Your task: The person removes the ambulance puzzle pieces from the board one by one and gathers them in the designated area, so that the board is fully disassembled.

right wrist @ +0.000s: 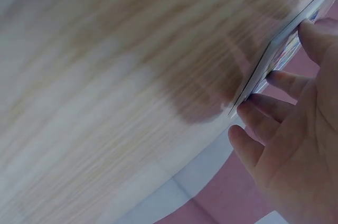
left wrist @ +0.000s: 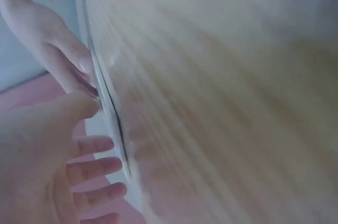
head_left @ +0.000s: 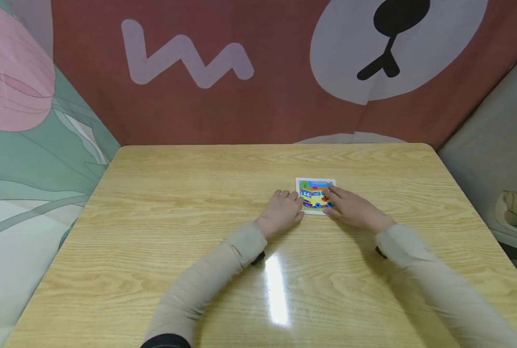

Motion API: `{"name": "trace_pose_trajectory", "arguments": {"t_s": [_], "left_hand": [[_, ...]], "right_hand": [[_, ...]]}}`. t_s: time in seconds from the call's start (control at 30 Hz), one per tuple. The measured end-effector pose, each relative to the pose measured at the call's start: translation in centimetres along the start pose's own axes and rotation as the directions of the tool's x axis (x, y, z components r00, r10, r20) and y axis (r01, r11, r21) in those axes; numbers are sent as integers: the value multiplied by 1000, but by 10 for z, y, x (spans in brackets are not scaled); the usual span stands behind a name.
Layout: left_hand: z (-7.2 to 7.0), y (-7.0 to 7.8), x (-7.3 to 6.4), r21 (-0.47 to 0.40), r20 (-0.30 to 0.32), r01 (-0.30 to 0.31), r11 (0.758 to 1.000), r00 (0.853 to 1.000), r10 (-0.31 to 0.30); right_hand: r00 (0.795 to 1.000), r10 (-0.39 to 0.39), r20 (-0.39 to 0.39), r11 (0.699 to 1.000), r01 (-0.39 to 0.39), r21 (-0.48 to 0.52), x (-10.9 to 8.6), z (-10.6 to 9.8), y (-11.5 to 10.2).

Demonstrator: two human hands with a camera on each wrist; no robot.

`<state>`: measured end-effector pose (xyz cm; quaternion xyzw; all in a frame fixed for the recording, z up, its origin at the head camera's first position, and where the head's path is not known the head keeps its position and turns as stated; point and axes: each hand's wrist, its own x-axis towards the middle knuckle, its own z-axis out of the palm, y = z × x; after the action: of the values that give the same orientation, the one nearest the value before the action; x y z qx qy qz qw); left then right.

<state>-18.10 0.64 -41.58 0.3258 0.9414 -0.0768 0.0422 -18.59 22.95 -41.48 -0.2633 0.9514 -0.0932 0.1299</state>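
A small flat square picture board [head_left: 314, 194] with a white border and a cartoon ambulance on it lies on the wooden table, right of the middle. At its left edge is my left hand [head_left: 281, 211], fingers loosely bent; the left wrist view shows the thumb by the board's thin edge and the other fingers spread. My right hand [head_left: 356, 208] touches the board from the right. In the right wrist view, its thumb and some fingertips rest along the board's edge and do not wrap round it. Both hands partly cover the board's sides.
The light wooden table [head_left: 154, 232] reaches back to a red-brown wall covering [head_left: 276, 106] with printed shapes. A bright light reflection [head_left: 277, 290] shows on the tabletop between the forearms. Pale fabric [head_left: 493, 130] hangs beyond the right edge.
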Motion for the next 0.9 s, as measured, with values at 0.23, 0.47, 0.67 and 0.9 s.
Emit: {"name": "trace_pose_trajectory", "arguments": {"t_s": [0.23,0.47,0.67,0.9], "left_hand": [[6,-15,-2,-125,135,104,987,987,-87],[6,-23,-8,-176,187,133,975,977,-100],[5,-30,-13,-180,213,135,974,972,-96],[8,-39,-17,-205,226,127,970,971,-80]], "right_hand": [[998,-58,-28,998,57,-39,6,2,-13],[996,-80,-35,995,78,-55,12,4,-21],[996,-86,-36,995,84,-48,14,1,-25],[993,-104,-46,992,100,-78,18,2,-26]]}}
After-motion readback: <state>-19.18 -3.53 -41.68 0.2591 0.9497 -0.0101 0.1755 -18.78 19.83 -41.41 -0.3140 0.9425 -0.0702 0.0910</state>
